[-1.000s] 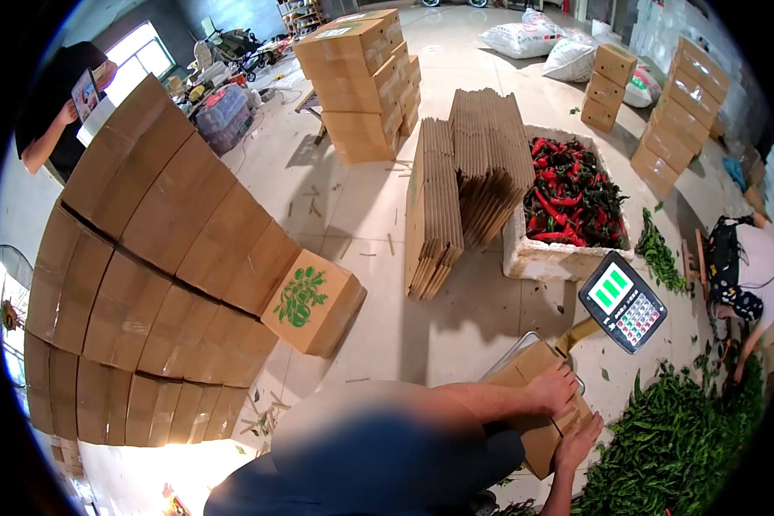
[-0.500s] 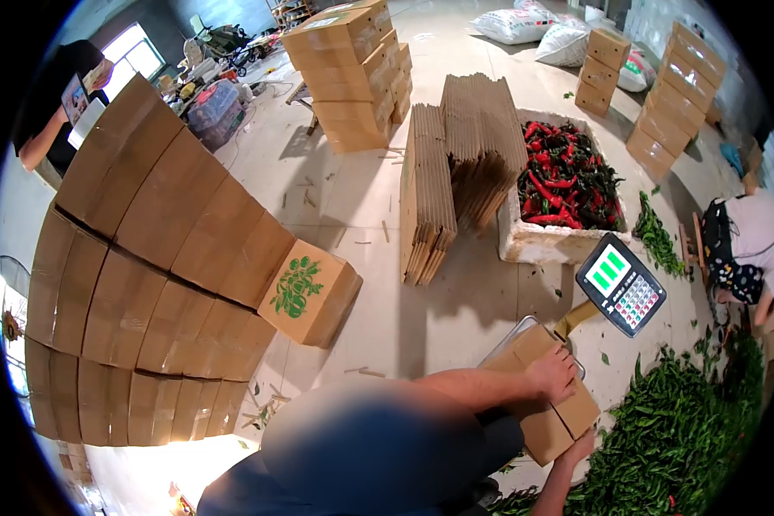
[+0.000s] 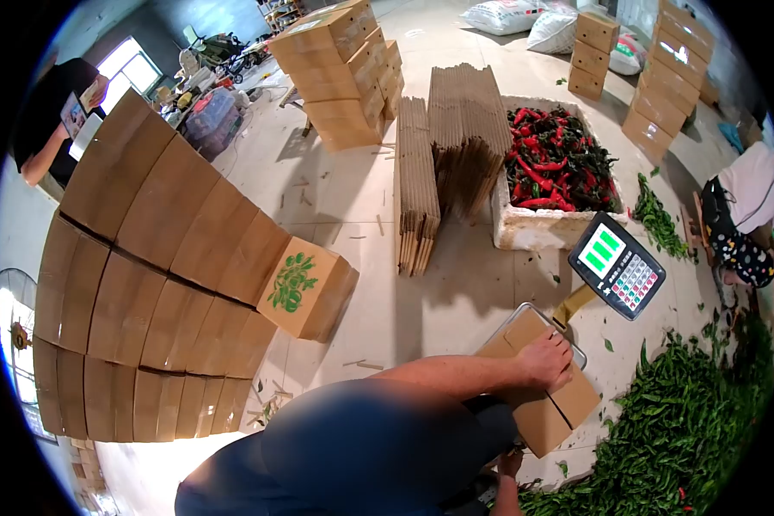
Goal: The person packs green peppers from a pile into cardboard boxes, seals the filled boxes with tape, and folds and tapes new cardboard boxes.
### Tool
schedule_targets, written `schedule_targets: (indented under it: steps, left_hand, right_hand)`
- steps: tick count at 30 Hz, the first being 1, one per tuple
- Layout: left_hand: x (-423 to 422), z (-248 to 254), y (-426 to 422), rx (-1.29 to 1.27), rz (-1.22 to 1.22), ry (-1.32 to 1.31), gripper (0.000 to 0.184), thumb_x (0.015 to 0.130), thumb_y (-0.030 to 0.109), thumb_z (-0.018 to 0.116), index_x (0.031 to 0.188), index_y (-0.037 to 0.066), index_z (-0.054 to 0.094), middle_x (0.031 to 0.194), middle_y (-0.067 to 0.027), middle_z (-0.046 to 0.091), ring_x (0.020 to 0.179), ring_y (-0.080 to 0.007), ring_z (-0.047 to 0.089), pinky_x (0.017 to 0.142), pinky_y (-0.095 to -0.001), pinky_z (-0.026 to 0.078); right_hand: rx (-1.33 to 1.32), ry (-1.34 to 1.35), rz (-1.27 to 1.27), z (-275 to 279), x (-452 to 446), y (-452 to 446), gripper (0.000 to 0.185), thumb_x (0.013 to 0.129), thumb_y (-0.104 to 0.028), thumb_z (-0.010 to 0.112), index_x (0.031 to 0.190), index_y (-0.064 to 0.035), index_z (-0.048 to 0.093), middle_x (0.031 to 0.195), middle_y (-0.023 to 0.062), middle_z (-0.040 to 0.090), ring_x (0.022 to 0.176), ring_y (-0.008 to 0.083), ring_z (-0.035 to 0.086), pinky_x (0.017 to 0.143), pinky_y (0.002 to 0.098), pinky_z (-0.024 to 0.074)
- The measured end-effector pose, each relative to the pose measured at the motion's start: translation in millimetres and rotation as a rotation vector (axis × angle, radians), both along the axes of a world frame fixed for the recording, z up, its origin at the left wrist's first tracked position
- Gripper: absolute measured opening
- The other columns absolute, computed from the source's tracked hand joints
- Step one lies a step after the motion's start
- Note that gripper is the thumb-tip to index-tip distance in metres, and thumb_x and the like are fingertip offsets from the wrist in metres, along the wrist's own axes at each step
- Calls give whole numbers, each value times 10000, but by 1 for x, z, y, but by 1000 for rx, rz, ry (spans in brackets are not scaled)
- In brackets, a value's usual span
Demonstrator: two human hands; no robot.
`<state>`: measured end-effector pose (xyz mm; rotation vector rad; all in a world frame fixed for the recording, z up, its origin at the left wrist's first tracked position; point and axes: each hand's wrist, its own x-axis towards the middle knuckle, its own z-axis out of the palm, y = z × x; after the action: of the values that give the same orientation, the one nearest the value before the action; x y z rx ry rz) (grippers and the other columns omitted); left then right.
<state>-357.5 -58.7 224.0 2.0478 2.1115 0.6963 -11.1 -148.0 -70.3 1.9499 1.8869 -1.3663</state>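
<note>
A brown cardboard box (image 3: 576,400) with its top flaps folded down sits on the metal platform of a digital scale (image 3: 581,354). My left hand (image 3: 546,359) lies across the top of the box, its fingers curled and gripping near the far edge. Below the box's near left corner is my right hand (image 3: 509,465), closed and partly hidden by my dark clothing. A small dark object seems to be at its fingertips, too unclear to name. The scale's lit display (image 3: 617,267) stands beyond the box.
Green peppers (image 3: 679,421) cover the floor at right. A foam crate (image 3: 542,232) holds red and dark peppers beside folded cardboard (image 3: 466,120). Taped boxes (image 3: 146,301) stand stacked at left. One person (image 3: 47,120) stands far left; another (image 3: 740,215) sits at right.
My right hand has left the near edge of the box and moved left, down beside my body. My left hand stays on the box top. The view has shifted slightly.
</note>
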Motion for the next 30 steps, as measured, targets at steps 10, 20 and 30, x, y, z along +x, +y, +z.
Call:
schedule_targets:
  steps: [10, 20, 30]
  left_hand:
    - [0, 0, -1, 41, 0, -13, 427, 883, 429, 564, 933, 12, 635, 947, -152, 624, 978, -297, 573, 982, -468, 362]
    - [4, -15, 1, 44, 21, -57, 490, 901, 451, 537, 1011, -11, 656, 1021, -179, 643, 1051, -320, 574, 1061, -499, 310]
    - [1, -11, 1, -38, -14, -38, 461, 947, 435, 510, 1023, 5, 659, 1016, -149, 640, 1062, -309, 560, 1072, -484, 319]
  right_hand:
    - [143, -182, 106, 7, -16, -18, 479, 755, -309, 787, 1049, 50, 667, 1013, 203, 700, 959, 367, 679, 856, 467, 549]
    - [108, -306, -45, 98, 118, 135, 211, 654, -14, 686, 827, 61, 592, 682, 110, 580, 551, 247, 510, 538, 408, 442]
    - [656, 686, 155, 330, -61, 150, 717, 728, 78, 697, 1380, 7, 407, 1234, 126, 521, 1101, 233, 550, 991, 374, 454]
